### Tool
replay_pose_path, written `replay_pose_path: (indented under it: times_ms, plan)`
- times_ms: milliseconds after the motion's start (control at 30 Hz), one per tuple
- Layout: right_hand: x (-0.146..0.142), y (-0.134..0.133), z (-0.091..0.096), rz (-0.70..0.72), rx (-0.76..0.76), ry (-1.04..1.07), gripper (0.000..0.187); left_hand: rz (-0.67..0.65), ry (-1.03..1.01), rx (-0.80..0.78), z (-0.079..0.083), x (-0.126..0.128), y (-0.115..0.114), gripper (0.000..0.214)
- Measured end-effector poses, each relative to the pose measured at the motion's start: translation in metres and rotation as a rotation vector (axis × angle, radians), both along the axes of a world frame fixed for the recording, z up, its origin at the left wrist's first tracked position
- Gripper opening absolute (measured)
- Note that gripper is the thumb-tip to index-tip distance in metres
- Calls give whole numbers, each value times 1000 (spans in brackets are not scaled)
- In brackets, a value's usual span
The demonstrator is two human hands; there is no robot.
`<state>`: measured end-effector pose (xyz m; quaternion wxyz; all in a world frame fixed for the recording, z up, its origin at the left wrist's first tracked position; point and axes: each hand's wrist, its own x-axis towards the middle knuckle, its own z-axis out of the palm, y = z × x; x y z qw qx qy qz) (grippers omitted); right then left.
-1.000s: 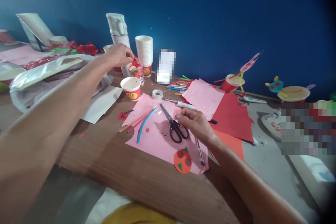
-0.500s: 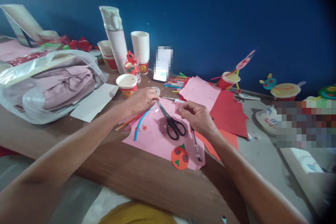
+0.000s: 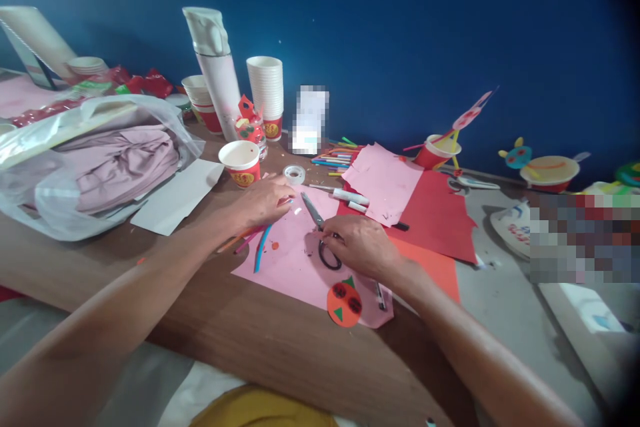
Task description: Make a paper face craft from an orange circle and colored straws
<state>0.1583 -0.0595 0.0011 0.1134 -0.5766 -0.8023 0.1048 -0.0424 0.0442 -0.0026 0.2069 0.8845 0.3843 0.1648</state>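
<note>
My left hand hovers over the pink paper sheet, its fingers pinched together; what they hold, if anything, is too small to name. A curved blue strip lies just below it, and a tape roll just beyond. Over the black-handled scissors is my right hand, fingertips closed near the pivot and covering one handle loop. Whether they grip the scissors or a scrap is hidden. An orange paper circle with green triangles and dark round patches lies at the sheet's front edge, beside a pen.
White markers and pink and red paper lie to the right. Behind stand a paper cup, a cup stack, a tall bottle and a phone. A plastic bag is at left.
My right hand has moved down and left from beside the markers onto the scissors' handles; the pink scrap it held is no longer visible. My left hand has drawn slightly back left, uncovering the tape roll.
</note>
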Motion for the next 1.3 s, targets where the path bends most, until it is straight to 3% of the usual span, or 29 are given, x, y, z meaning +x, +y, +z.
replay_pose_path:
  times_ms: [100, 233, 367, 467, 567, 633, 800, 1067, 1300]
  plan:
    - [1, 0, 1, -17, -3, -33, 22, -6, 50, 28, 3, -5, 1, 24]
    - [4, -1, 2, -30, -14, -26, 22, 29, -38, 37, 7, -14, 3, 27]
    - [4, 0, 6, -70, -3, 195, 20, 82, -199, -34, 15, -17, -10, 26]
    - [2, 1, 7, -111, -118, 550, 19, 169, -356, -181, 19, -10, -32, 25]
    - [-2, 2, 5, -164, -265, 842, 20, 266, -485, -503, 18, 3, -56, 26]
    - [-5, 2, 2, -200, -296, 921, 20, 296, -544, -670, 17, 12, -67, 27]
    - [-11, -1, -4, -264, -358, 951, 21, 282, -631, -731, 18, 24, -79, 16]
    - [-14, -2, -8, -258, -374, 952, 20, 331, -605, -731, 11, 23, -76, 16]
    - [-3, 6, -6, -209, -225, 1034, 15, 294, -548, -814, 8, 21, -75, 13]
